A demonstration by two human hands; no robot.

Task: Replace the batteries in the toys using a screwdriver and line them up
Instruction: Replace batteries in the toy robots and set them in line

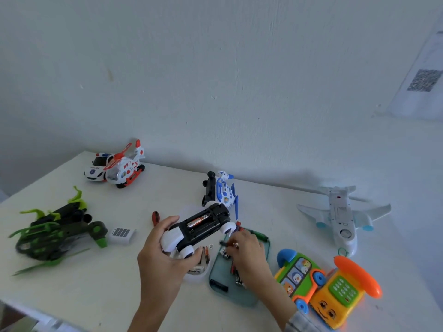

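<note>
Nearest, at the right, stands a toy phone (pixel 340 293) on wheels with an orange handset. Just left of it a clear green tray (pixel 217 279) holds loose batteries (pixel 237 276) and a small black piece. The right hand (pixel 247 257) reaches down into this tray, its fingertips (pixel 233 245) bunched around something small, though blur hides exactly what they pinch. Beside the tray a white dish (pixel 196 275) holds more batteries. Above the dish the left hand (pixel 163 255) grips an upturned white car (pixel 199 230), thumb and fingers curled round its body; one orange battery (pixel 197 221) lies in the open black underside. A red-handled screwdriver (pixel 155 218) lies on the white table (pixel 96 283) just beyond the thumb. Farther off sit a blue and white helicopter (pixel 223 192), a white plane (pixel 342 216) at right, a green and black toy (pixel 57 231) at left, and a police car (pixel 96 167) touching a red and white helicopter (pixel 127 166)
</note>
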